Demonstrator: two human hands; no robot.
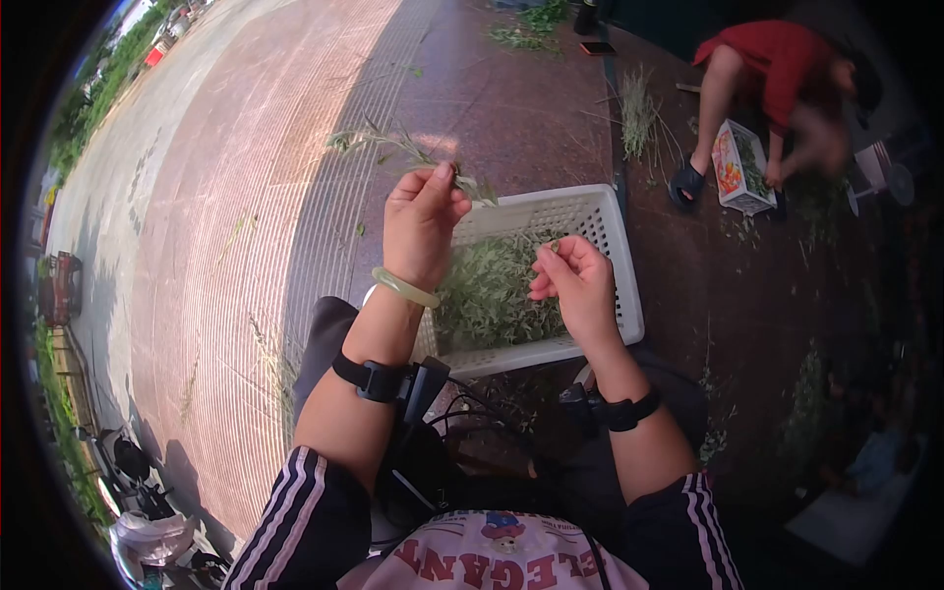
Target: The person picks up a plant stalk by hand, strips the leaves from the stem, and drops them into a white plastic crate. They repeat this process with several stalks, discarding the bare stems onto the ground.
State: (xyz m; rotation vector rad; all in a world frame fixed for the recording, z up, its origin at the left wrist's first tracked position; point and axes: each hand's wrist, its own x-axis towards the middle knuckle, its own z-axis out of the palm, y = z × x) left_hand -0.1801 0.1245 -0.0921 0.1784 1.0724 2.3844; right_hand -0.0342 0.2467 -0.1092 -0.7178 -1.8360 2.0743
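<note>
My left hand [421, 228] is raised above the white slotted basket [608, 224] and pinches a long green herb stem [403, 146] that sticks out to the upper left. My right hand [575, 285] hovers over the basket with its fingers curled on a small green leaf piece [553, 247]. The basket rests in front of my knees and holds a heap of plucked green leaves [492, 295]. A pale green bangle and a black wristband sit on my left arm; a black band is on my right wrist.
Another person in a red top [777, 74] crouches at the upper right beside a small white basket [739, 169]. Loose stems [637, 113] lie on the dark paving. Brick pavement spreads to the left. A phone [597, 47] lies far ahead. Parked scooters [133, 482] stand lower left.
</note>
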